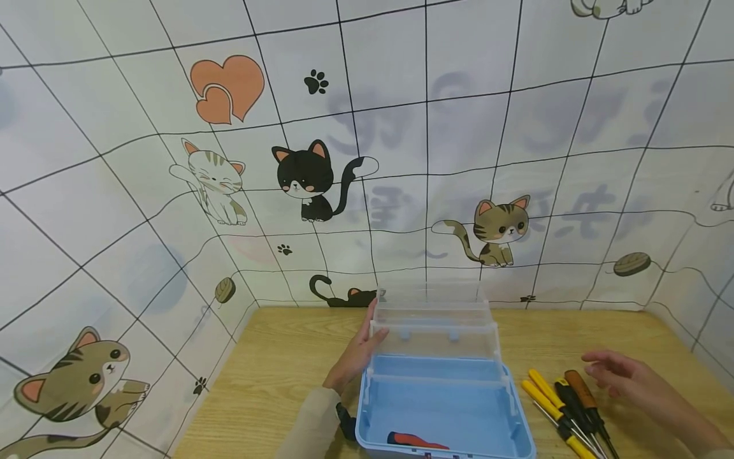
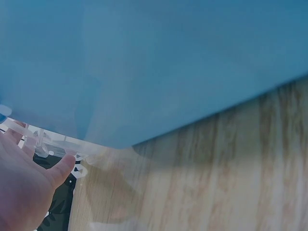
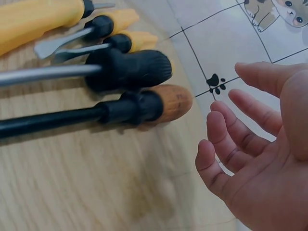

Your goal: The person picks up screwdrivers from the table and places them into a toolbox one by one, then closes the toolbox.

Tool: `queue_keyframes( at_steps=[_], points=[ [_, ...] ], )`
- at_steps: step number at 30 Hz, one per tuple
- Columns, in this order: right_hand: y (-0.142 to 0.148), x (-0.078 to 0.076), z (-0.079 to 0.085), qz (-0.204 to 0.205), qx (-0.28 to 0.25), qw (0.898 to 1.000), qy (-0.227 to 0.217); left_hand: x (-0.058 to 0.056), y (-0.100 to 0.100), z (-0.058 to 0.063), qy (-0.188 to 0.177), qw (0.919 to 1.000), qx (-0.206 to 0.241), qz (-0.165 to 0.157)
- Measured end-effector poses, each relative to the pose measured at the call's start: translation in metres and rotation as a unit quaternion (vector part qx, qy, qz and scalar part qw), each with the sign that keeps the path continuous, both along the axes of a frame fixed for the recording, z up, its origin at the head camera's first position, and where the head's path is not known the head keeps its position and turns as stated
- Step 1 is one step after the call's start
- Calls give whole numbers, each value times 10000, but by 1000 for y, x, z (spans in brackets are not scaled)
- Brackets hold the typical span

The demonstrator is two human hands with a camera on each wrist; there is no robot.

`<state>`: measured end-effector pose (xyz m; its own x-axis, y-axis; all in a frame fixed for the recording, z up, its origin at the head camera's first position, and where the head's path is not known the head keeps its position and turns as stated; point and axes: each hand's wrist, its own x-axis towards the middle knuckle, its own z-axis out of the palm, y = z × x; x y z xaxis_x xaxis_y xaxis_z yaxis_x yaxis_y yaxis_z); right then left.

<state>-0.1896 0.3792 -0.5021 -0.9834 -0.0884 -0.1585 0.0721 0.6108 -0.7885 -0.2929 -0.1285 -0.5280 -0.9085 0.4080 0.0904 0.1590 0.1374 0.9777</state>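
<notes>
A light blue toolbox (image 1: 436, 408) stands on the table with its clear lid (image 1: 436, 341) raised. My left hand (image 1: 360, 349) holds the lid's left edge, thumb in front and fingers partly hidden behind it. In the left wrist view the toolbox wall (image 2: 144, 62) fills the upper part, beside my left hand (image 2: 24, 185). Inside the box lies a red and black screwdriver handle (image 1: 418, 440). My right hand (image 1: 631, 382) hovers right of several screwdrivers, fingers loosely bent and holding nothing. Nearest to it is an orange-brown-handled screwdriver (image 3: 173, 103), then a black-handled one (image 3: 134, 70).
Yellow-handled screwdrivers (image 1: 545, 389) lie to the right of the toolbox. A white cloth wall (image 1: 401, 140) with cat prints and black grid lines borders the wooden table (image 1: 287, 357) at the back and sides.
</notes>
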Motion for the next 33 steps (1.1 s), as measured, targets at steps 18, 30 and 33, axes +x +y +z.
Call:
queue_keyframes(
  at_steps=[18, 30, 33],
  points=[
    [-4, -1, -26, -345, -141, 9993, -11, 0, -1, 0, 108, 9999, -80, 74],
    [-1, 1, -33, -120, -184, 9996, -171, 0, 1, 0, 116, 9998, -88, 113],
    [-1, 1, -35, -102, -131, 9998, -136, 0, 0, 1, 65, 9999, -67, 89]
  ],
)
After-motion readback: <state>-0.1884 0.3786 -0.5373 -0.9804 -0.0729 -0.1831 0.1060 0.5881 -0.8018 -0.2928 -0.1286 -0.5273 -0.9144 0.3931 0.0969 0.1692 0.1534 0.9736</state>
